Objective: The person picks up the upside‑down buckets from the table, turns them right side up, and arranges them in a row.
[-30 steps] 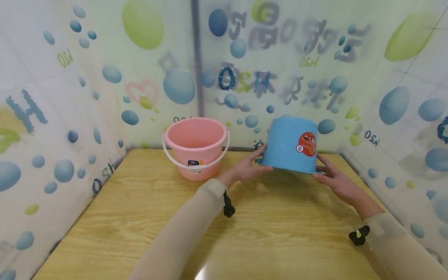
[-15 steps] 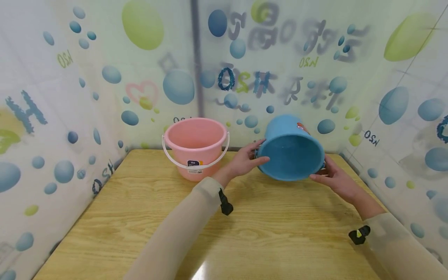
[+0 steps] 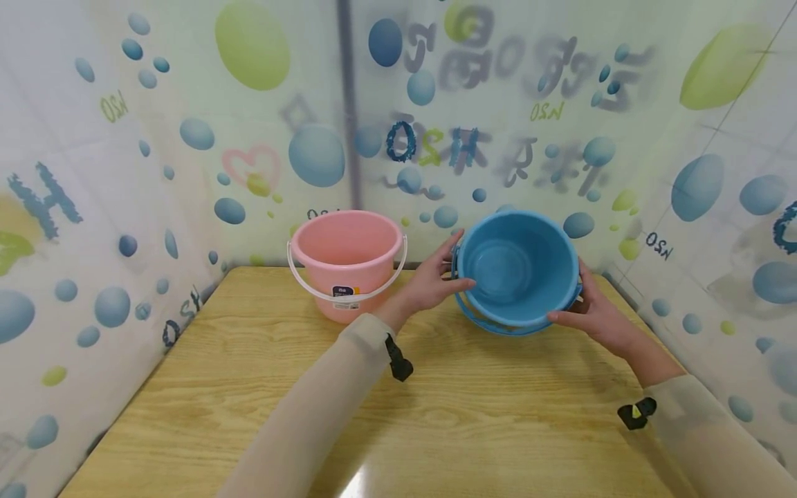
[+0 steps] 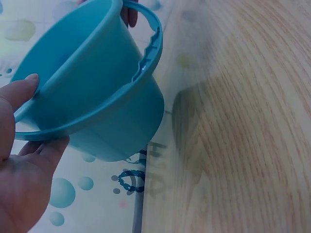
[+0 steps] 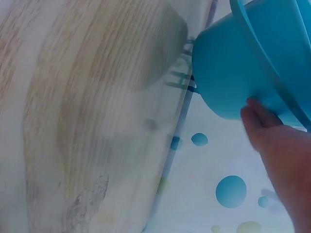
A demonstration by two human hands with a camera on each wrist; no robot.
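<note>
A blue bucket [image 3: 504, 270] is held tilted above the table, its mouth facing me so that its inside and round bottom show. My left hand [image 3: 428, 282] grips its rim on the left, thumb over the edge and fingers behind. On the right side my right hand [image 3: 594, 315] holds it, thumb at the rim. The blue bucket handle [image 4: 150, 51] hangs down along the outside below the rim. In the right wrist view the fingers [image 5: 257, 116] touch the bucket's outer wall. A pink bucket [image 3: 349, 277] stands upright to the left of my left hand.
The pink bucket's white handle [image 3: 349, 298] hangs across its front. Both buckets are toward the back of the wooden table [image 3: 486, 415]. Patterned curtain walls [image 3: 249, 117] close in the back and both sides.
The blue bucket has turned over from upside down, its mouth swinging up toward me. Its red label is now out of sight. The pink bucket has stayed in place.
</note>
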